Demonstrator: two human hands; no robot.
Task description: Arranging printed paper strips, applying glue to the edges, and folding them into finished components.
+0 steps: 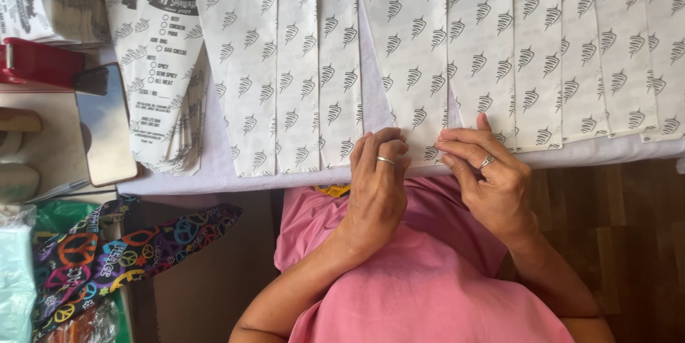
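Note:
Several white paper wrappers [410, 43] printed with small grey cone marks lie fanned in a row across a white table [214, 172]. My left hand [378, 179], with a ring, pinches the near tip of the middle wrapper. My right hand [489, 175], also ringed, presses its fingertips on the same tip from the right. Both hands meet at the table's near edge, above my pink shirt [421, 272].
A stack of printed wrappers [168, 65] lies at the left. Beside it rest a phone [107, 125] with a dark screen and a red stapler [36, 63]. A multicoloured patterned strap [128, 250] and a green bag [61, 214] sit lower left. Wooden floor shows at the right.

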